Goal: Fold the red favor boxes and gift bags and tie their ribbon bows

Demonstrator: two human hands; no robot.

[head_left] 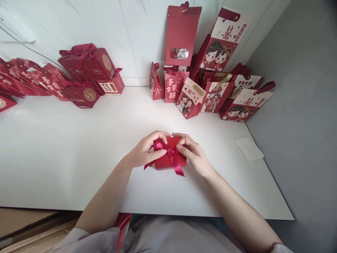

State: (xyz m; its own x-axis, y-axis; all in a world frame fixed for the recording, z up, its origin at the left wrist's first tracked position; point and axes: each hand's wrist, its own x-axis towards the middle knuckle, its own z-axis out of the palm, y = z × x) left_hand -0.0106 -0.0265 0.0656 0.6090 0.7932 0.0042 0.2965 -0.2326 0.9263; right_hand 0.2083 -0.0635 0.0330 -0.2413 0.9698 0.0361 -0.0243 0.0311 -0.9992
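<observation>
A small red gift box (163,162) lies on the white table in front of me, with a shiny crimson ribbon (177,165) tied in a bow across its top. From the left, my left hand (147,149) pinches the bow's left loop, its thumb close to the knot. My right hand (195,154) comes in from the other side, thumb and index finger closed on the ribbon just right of the knot. One ribbon tail hangs over the near edge of the box, and another sticks out at the left. Fingers partly cover the far edge.
Red and cream gift boxes (191,98) with printed figures stand in a group at the back right. More dark red boxes (89,70) with ribbons line the back left. A white paper (249,148) lies near the table's right edge, beside a grey wall (300,105).
</observation>
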